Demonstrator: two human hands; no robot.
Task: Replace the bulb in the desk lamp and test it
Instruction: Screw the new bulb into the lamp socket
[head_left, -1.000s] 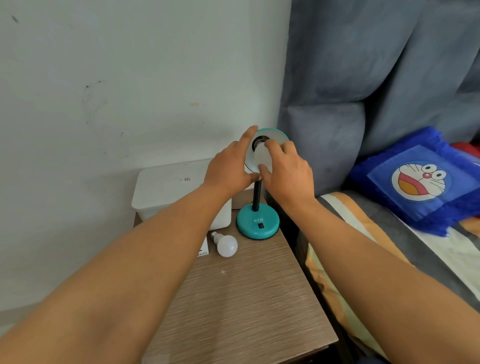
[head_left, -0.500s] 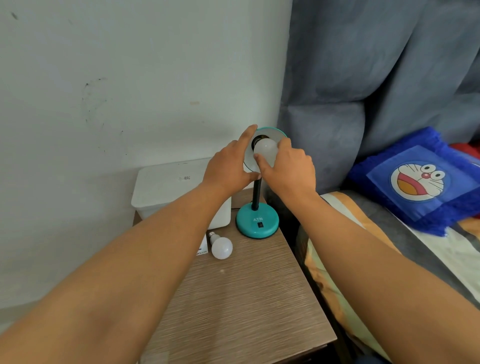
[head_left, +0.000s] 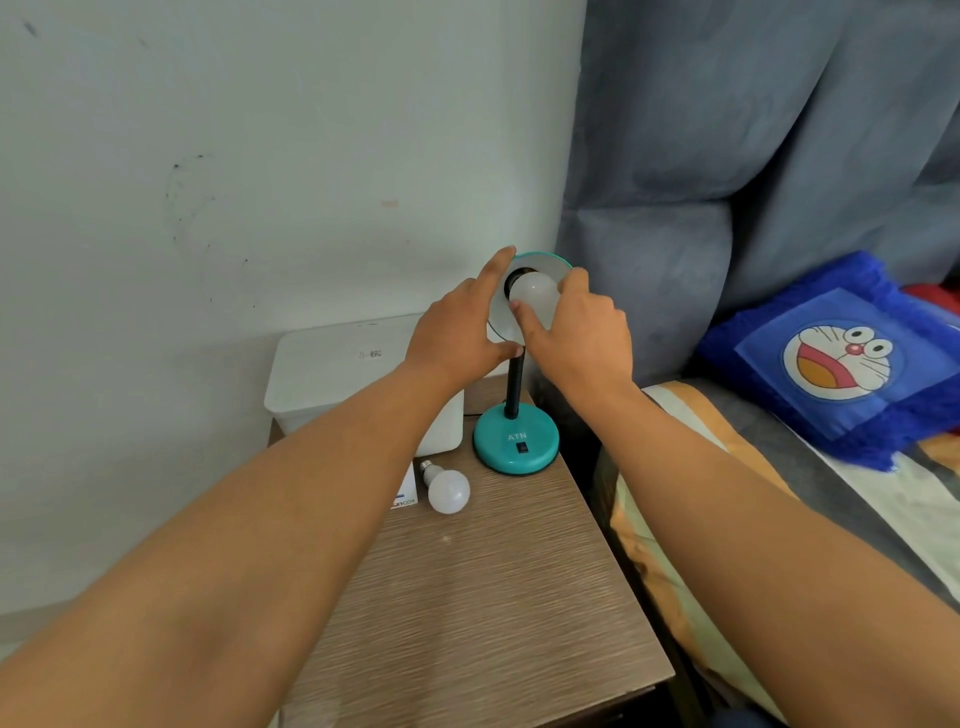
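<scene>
A teal desk lamp stands on a round base (head_left: 515, 440) with a black switch, at the back of a wooden bedside table (head_left: 483, 597). Its shade (head_left: 545, 262) faces me. My left hand (head_left: 460, 327) grips the shade's left rim, forefinger up along the edge. My right hand (head_left: 582, 332) holds a white bulb (head_left: 535, 293) seated in the black socket, thumb below and fingers on its right. A second white bulb (head_left: 448, 488) lies loose on the table, left of the base.
A white lidded box (head_left: 337, 369) stands behind my left arm against the wall. A small bulb carton (head_left: 405, 493) lies beside the loose bulb. A bed with a blue cartoon cushion (head_left: 836, 358) and grey curtain is at the right.
My right hand has turned on the bulb in the socket, with the fingers moving round to its right side and more of the bulb showing. My left hand stays on the shade.
</scene>
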